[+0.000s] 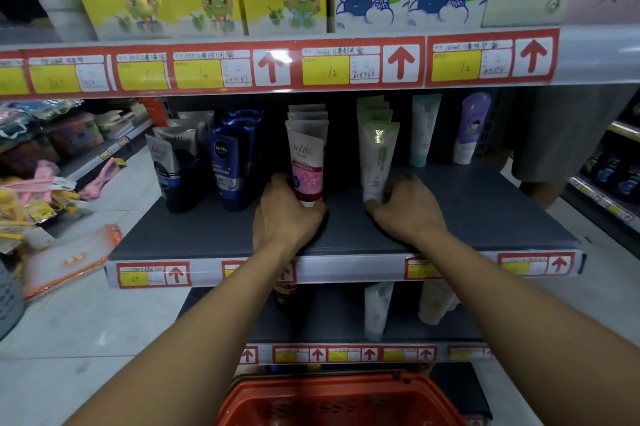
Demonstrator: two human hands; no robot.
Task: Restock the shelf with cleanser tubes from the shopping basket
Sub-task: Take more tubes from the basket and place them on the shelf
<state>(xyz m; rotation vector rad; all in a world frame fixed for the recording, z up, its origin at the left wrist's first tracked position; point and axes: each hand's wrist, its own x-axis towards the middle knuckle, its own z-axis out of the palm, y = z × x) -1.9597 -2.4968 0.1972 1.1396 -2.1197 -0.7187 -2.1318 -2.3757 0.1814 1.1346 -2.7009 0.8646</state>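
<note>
the fingers of the left hand are wrapped around the foot of a pink tube; those of the right hand close on the base of a green tube. both tubes stand upright at the front of their rows on the shelf. the red basket below shows only its rim and mesh wall; its bottom is out of view. i judge the restocking nearly done, with these two tubes being set and straightened.
</note>
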